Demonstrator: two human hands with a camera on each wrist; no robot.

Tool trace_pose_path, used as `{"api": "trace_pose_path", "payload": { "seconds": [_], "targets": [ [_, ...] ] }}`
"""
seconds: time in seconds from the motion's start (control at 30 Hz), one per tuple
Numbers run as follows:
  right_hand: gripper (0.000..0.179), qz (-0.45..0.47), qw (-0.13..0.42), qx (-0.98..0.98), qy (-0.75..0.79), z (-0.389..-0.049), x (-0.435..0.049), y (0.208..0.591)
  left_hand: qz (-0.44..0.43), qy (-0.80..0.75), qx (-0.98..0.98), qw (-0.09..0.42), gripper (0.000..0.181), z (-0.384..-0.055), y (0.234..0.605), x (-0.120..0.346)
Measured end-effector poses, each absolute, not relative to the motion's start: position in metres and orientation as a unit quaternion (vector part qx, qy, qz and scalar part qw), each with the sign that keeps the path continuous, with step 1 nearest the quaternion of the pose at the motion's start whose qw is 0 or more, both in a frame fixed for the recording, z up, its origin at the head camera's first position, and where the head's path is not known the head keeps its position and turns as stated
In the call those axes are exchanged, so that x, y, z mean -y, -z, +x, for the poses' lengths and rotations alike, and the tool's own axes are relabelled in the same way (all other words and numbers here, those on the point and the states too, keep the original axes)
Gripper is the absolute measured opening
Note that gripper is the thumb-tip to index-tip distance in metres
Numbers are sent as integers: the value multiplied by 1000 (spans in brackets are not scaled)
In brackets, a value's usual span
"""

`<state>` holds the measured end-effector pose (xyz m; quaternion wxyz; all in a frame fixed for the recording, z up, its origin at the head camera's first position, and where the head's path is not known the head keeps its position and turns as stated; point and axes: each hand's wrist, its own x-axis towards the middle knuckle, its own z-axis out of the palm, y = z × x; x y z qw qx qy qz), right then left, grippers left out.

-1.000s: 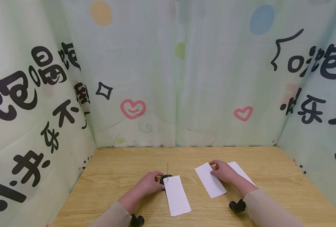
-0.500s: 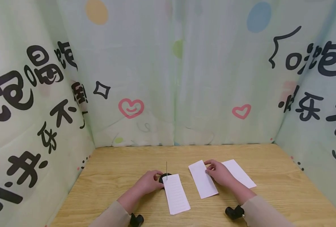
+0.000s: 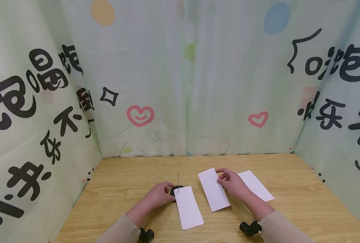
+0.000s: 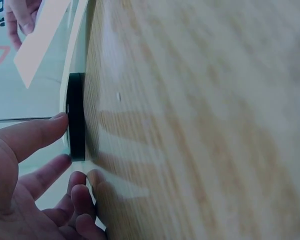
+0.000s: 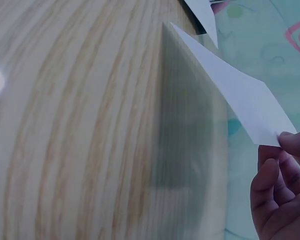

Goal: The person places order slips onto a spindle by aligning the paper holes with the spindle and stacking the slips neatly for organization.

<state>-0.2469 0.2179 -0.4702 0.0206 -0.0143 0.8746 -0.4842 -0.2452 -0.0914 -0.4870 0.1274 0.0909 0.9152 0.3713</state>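
My left hand (image 3: 160,195) holds the round black base (image 4: 77,117) of a paper spike at its left edge. In the left wrist view the thumb lies on the base's top and a finger at its side. The thin metal spike (image 3: 178,180) stands upright through the top of a lined paper slip (image 3: 189,209), which covers part of the base. My right hand (image 3: 230,182) pinches a second white paper slip (image 3: 214,190) by its right edge, between thumb and fingers. In the right wrist view this slip (image 5: 240,92) is tilted, mostly raised above the table.
Another white paper (image 3: 255,185) lies on the wooden table (image 3: 131,168) behind my right wrist. Printed curtains (image 3: 167,84) close off the back and both sides. Black wrist cameras (image 3: 250,228) sit under the sleeves.
My right hand has moved left with its pinched slip, lifting it and uncovering more of the paper behind. The left hand stays at the spike's base. The head view has shifted slightly.
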Motion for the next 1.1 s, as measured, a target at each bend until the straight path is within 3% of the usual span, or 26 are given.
{"api": "trace_pose_path", "payload": {
  "seconds": [0.43,1.1],
  "targets": [
    [35,-29,3,-860,509,-243,-205,457,65,-410,-904,106,32,-241,480,96],
    [36,-53,0,-837,544,-240,-187,435,76,-452,-887,51,33,-237,440,94]
  ]
}}
